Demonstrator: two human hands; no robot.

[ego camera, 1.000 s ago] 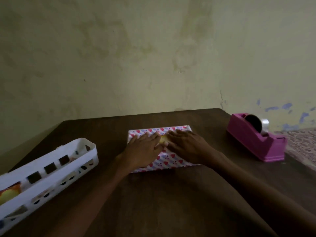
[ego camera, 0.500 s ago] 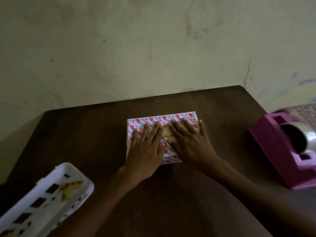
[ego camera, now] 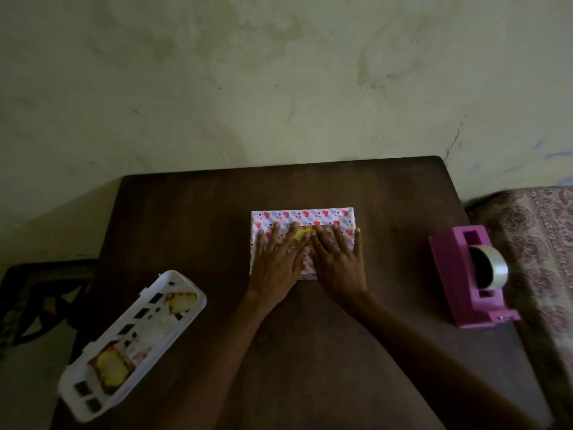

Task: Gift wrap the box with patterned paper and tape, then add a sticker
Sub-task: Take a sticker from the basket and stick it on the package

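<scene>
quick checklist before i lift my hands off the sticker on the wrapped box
1. Paper covers the wrapped box: ok on the visible top; sides and underside cannot tell.
2. Yellow sticker on top of the box: ok, near the middle.
3. Sticker edges pressed flat: cannot tell, fingers cover part of it.
4. Left hand and right hand flat on the box: ok.
5. Box lies flat on the table, away from its edges: ok.
6. Tape dispenser apart from the box: ok.
</scene>
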